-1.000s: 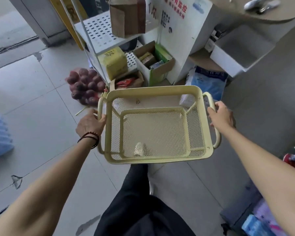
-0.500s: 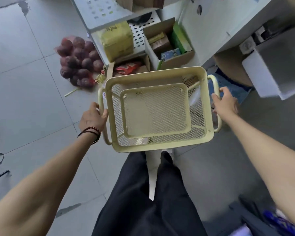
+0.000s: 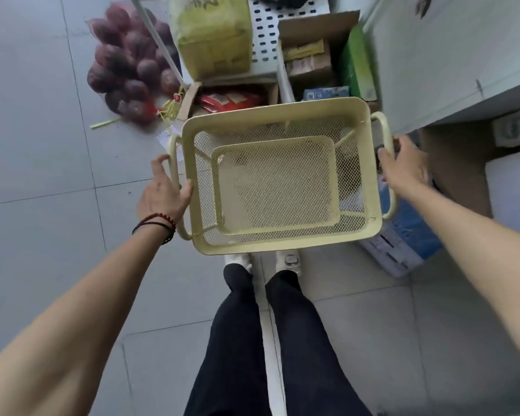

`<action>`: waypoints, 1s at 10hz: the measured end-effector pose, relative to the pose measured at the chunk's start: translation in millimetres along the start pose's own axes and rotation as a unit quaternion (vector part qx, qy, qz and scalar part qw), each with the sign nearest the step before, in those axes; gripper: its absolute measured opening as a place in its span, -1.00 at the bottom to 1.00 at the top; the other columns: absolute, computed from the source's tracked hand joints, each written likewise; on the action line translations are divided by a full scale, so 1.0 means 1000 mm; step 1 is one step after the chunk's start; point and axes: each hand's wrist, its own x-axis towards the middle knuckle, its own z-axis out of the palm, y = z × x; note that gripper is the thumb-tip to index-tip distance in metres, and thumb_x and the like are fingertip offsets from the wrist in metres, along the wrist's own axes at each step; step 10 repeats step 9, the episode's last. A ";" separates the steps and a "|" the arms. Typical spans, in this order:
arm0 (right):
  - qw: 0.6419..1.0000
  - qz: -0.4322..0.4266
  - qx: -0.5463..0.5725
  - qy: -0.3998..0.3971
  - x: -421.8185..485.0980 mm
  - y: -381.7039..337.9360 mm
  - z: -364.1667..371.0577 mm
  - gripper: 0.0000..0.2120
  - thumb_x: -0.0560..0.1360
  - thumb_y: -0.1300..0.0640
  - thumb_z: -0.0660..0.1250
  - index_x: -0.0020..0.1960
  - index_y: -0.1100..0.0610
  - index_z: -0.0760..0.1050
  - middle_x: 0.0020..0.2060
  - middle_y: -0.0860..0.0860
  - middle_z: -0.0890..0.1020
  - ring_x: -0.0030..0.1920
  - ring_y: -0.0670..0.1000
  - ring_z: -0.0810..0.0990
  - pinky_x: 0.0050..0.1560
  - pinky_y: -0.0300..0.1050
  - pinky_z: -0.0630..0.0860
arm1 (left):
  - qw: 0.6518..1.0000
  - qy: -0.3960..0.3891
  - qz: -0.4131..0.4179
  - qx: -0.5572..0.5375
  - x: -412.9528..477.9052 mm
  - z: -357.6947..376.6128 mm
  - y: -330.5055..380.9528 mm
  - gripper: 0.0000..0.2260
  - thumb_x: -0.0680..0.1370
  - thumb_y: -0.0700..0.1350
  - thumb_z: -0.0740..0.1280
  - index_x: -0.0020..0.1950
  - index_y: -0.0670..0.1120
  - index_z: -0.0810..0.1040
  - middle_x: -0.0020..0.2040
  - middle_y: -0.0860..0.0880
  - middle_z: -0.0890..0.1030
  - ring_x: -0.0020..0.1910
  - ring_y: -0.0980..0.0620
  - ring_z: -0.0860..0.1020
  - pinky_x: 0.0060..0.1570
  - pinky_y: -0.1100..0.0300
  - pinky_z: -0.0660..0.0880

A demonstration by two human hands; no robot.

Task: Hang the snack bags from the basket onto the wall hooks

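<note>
Head view, looking straight down: the pale yellow mesh basket [image 3: 278, 107] sits level between both hands, above the white shoes [image 3: 288, 260] and the grey tiled floor [image 3: 42, 175]. The left hand [image 3: 162, 193], with a dark bead bracelet [image 3: 158, 223] at the wrist, has its fingers [image 3: 160, 163] wrapped round the left handle and its thumb pressed on the basket's side. Across the way, the right hand [image 3: 403, 168] curls round the right handle. Just beyond the far rim there's a carton with a red packet [image 3: 231, 99], under a white perforated shelf [image 3: 264, 34] carrying a yellow package [image 3: 213, 40]. A net of dark purple fruit [image 3: 126, 64] lies on the floor to the left. A blue and white bag [image 3: 409, 235] lies by the basket's right corner.
</note>
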 end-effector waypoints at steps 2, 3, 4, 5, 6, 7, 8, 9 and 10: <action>1.000 0.008 0.018 -0.005 0.059 0.014 0.016 -0.79 0.46 -0.02 0.17 0.08 -0.05 0.37 -0.12 0.18 0.62 -0.20 0.21 0.63 -0.13 0.19 0.59 | 1.000 0.029 0.000 -0.010 0.018 0.046 0.021 -0.53 0.51 0.09 0.27 0.34 0.05 0.17 -0.16 -0.09 0.61 -0.17 -0.21 0.55 -0.26 0.05 0.37; 1.000 0.008 0.016 -0.006 0.072 0.022 0.029 -0.79 0.48 -0.02 0.15 0.10 -0.03 0.36 -0.13 0.17 0.62 -0.20 0.21 0.63 -0.12 0.18 0.58 | 0.999 0.026 -0.010 -0.032 0.026 0.064 0.026 -0.53 0.50 0.09 0.28 0.33 0.04 0.18 -0.20 -0.09 0.57 -0.20 -0.18 0.53 -0.26 0.07 0.38; 0.999 0.009 0.032 -0.023 0.085 0.033 0.045 -0.71 0.52 0.02 0.16 0.23 0.02 0.36 -0.01 0.20 0.60 -0.10 0.25 0.62 -0.03 0.20 0.55 | 0.999 0.032 -0.014 -0.027 0.033 0.080 0.032 -0.53 0.51 0.09 0.28 0.34 0.05 0.17 -0.23 -0.04 0.54 -0.24 -0.15 0.50 -0.25 0.07 0.39; 0.998 0.003 0.051 -0.028 0.096 0.039 0.054 -0.66 0.53 0.02 0.18 0.29 0.04 0.36 0.08 0.18 0.58 0.01 0.24 0.58 0.05 0.10 0.51 | 0.999 0.037 -0.010 -0.037 0.042 0.086 0.038 -0.54 0.52 0.07 0.26 0.36 0.07 0.18 -0.26 0.00 0.52 -0.26 -0.11 0.47 -0.25 0.09 0.37; 0.999 -0.012 0.035 -0.014 0.099 0.043 0.060 -0.60 0.54 0.02 0.18 0.35 0.06 0.34 0.13 0.18 0.56 0.10 0.24 0.53 0.06 0.03 0.43 | 0.996 0.037 -0.032 -0.077 0.047 0.086 0.041 -0.56 0.53 0.03 0.25 0.36 0.09 0.20 -0.33 0.10 0.44 -0.24 -0.08 0.46 -0.25 0.11 0.32; 0.998 -0.050 0.016 -0.020 0.092 0.047 0.059 -0.48 0.51 0.04 0.21 0.45 0.04 0.23 0.19 0.20 0.51 0.19 0.25 0.46 0.18 0.08 0.38 | 0.996 0.026 -0.029 -0.084 0.042 0.086 0.041 -0.53 0.53 0.02 0.24 0.41 0.13 0.17 -0.28 0.10 0.48 -0.19 -0.09 0.48 -0.21 0.09 0.37; 0.996 -0.062 -0.060 -0.027 0.079 0.048 0.051 -0.39 0.53 0.03 0.22 0.51 0.03 0.07 0.31 0.20 0.36 0.30 0.23 0.32 0.25 0.13 0.30 | 0.995 -0.008 -0.012 -0.100 0.036 0.089 0.035 -0.42 0.51 0.06 0.26 0.47 0.20 0.07 0.12 -0.03 0.57 0.07 -0.14 0.53 0.05 -0.03 0.49; 0.980 -0.132 -0.152 0.008 0.057 0.048 0.042 -0.37 0.52 -0.02 0.22 0.51 0.03 0.05 0.38 0.16 0.26 0.34 0.23 0.25 0.29 0.19 0.23 | 1.000 -0.018 0.008 -0.008 0.019 0.085 0.035 -0.36 0.51 0.13 0.27 0.52 0.10 0.05 0.47 -0.08 0.24 0.42 -0.13 0.24 0.32 -0.10 0.27; 0.980 -0.132 -0.152 0.008 0.057 0.048 0.042 -0.37 0.52 -0.02 0.22 0.51 0.03 0.05 0.38 0.16 0.26 0.34 0.23 0.25 0.29 0.19 0.23 | 1.000 -0.018 0.008 -0.008 0.019 0.085 0.035 -0.36 0.51 0.13 0.27 0.52 0.10 0.05 0.47 -0.08 0.24 0.42 -0.13 0.24 0.32 -0.10 0.27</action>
